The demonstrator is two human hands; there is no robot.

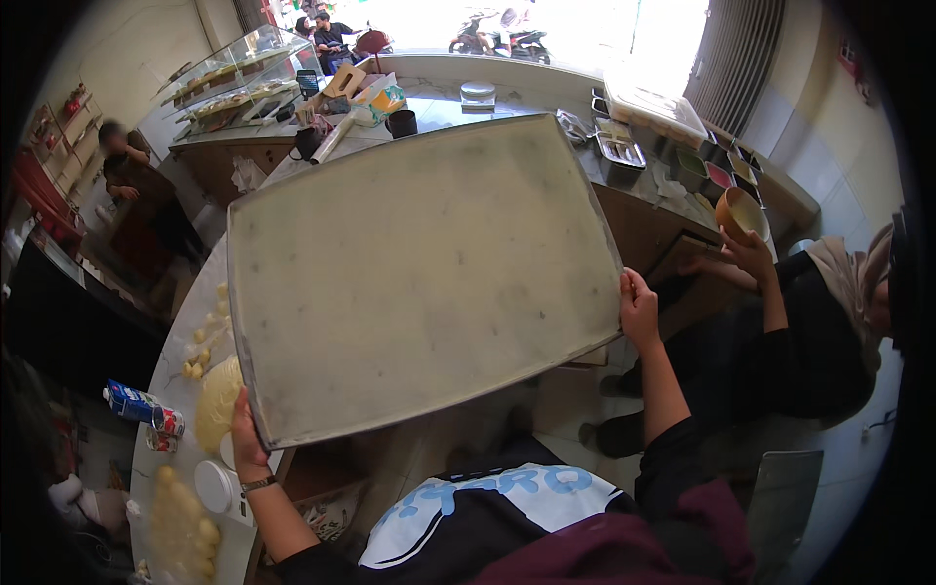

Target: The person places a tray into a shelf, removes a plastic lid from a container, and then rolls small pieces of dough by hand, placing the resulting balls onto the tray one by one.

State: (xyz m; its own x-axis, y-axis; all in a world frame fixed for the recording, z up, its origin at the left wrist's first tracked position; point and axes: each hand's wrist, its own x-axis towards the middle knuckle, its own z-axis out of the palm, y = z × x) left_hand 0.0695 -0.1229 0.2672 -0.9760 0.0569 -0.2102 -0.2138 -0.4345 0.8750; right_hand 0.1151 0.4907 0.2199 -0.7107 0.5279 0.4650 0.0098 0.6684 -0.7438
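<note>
Maroon cloth (pixel 595 551) nearest; beyond, a tray (pixel 424 283), long axis slanting up rightward.

Counter (pixel 439 115), left edge: blue carton (pixel 127 401), red-and-white can (pixel 169 421) just beside. Opposite edge: round white tub (pixel 214 486). Near far edge: small white scale (pixel 478 95), dark mug (pixel 401 124). Right part: lidded plastic box (pixel 658 109). Glass display case (pixel 239 73) past far left corner.

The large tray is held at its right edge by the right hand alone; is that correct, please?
Not alone: the head view shows the left hand also holding the large tray, near its lower-left corner. The right hand is at its right edge.
</note>
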